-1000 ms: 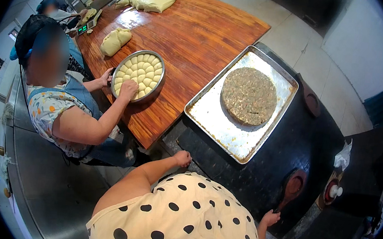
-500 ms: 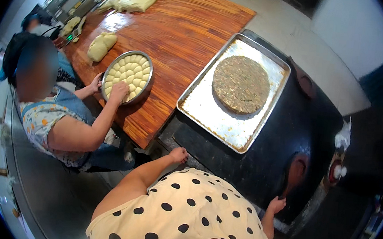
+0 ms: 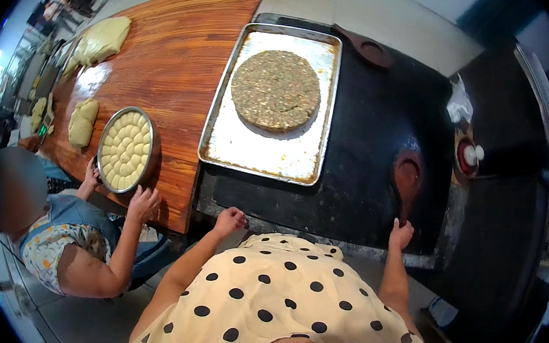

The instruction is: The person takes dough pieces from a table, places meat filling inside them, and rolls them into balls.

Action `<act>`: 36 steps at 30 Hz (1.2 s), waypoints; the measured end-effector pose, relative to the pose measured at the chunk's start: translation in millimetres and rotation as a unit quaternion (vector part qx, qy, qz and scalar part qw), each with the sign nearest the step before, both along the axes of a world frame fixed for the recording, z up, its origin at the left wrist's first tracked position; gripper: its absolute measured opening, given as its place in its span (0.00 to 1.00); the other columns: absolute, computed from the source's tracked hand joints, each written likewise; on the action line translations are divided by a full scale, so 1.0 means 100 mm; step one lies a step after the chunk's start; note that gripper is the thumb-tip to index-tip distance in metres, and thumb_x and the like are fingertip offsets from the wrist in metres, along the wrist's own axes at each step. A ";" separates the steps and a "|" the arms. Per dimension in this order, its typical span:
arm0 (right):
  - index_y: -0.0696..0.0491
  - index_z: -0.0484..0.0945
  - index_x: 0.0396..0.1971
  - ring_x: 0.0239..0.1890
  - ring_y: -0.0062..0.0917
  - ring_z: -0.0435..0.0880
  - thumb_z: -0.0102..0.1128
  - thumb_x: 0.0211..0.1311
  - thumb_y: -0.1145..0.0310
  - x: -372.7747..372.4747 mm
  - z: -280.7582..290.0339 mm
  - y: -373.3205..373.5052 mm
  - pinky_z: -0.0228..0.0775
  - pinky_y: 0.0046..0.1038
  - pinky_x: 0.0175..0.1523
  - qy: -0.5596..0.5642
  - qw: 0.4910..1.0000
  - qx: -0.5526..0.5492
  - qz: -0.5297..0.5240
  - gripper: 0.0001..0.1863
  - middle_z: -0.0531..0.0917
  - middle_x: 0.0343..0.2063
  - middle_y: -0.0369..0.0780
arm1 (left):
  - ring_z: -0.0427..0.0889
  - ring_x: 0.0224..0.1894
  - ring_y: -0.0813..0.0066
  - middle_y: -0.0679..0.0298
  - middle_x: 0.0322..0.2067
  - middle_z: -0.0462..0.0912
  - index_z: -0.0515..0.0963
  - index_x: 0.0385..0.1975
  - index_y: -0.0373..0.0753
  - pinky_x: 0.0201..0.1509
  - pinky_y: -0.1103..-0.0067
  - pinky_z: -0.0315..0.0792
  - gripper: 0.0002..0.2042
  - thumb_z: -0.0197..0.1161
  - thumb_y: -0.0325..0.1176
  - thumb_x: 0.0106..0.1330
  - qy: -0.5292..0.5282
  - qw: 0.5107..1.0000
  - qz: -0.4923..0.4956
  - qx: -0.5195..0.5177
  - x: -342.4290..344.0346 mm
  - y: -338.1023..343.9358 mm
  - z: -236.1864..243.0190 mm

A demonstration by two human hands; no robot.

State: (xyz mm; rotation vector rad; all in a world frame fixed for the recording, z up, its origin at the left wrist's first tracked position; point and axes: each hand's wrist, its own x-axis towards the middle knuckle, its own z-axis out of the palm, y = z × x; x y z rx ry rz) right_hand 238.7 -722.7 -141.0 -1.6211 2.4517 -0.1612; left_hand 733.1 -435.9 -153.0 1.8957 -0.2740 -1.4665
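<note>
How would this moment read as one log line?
left hand: curled, at edge of black worktop | right hand: grips brown paddle-shaped mold by handle | baking tray: round speckled slab on it

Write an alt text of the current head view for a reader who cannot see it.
A person's right hand grips a brown paddle on a black worktop; the left hand is curled at the near edge. Ahead, a round speckled slab lies on a metal tray; left, a co-worker's hands are at a pan of dough pieces.
</note>
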 end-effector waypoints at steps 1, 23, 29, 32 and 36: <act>0.53 0.77 0.50 0.52 0.45 0.77 0.66 0.59 0.53 0.01 0.01 -0.02 0.71 0.43 0.56 0.001 1.000 0.005 -0.002 0.25 0.78 0.47 0.47 | 0.82 0.28 0.75 0.63 0.30 0.83 0.76 0.38 0.35 0.33 0.77 0.78 0.09 0.53 0.33 0.74 0.008 1.000 0.012 -0.011 -0.01 -0.06 0.03; 0.55 0.78 0.49 0.51 0.47 0.77 0.63 0.59 0.47 -0.30 -0.05 -0.07 0.70 0.43 0.56 -0.004 0.999 0.025 0.042 0.28 0.78 0.47 0.51 | 0.83 0.28 0.76 0.63 0.30 0.84 0.77 0.38 0.37 0.33 0.77 0.79 0.08 0.53 0.34 0.73 0.065 0.997 0.047 0.008 -0.18 -0.43 0.08; 0.55 0.77 0.50 0.51 0.47 0.77 0.63 0.60 0.48 -0.26 -0.07 -0.06 0.70 0.43 0.56 0.018 0.999 0.021 0.039 0.27 0.78 0.47 0.51 | 0.83 0.29 0.77 0.64 0.29 0.84 0.77 0.37 0.37 0.33 0.79 0.78 0.09 0.53 0.34 0.72 0.016 1.000 -0.011 0.005 -0.27 -0.52 0.06; 0.55 0.76 0.50 0.51 0.48 0.77 0.63 0.60 0.48 -0.25 -0.10 -0.06 0.70 0.43 0.56 0.035 0.998 0.015 0.045 0.28 0.77 0.47 0.51 | 0.83 0.29 0.77 0.64 0.30 0.84 0.77 0.36 0.37 0.33 0.80 0.78 0.09 0.53 0.34 0.72 0.008 1.000 -0.012 0.008 -0.28 -0.54 0.07; 0.55 0.76 0.50 0.51 0.48 0.77 0.63 0.60 0.48 -0.25 -0.08 -0.07 0.70 0.43 0.56 0.034 0.997 0.019 0.061 0.28 0.77 0.47 0.51 | 0.83 0.29 0.77 0.64 0.29 0.84 0.78 0.36 0.37 0.32 0.80 0.78 0.09 0.54 0.34 0.72 -0.001 1.000 -0.010 0.008 -0.29 -0.49 0.03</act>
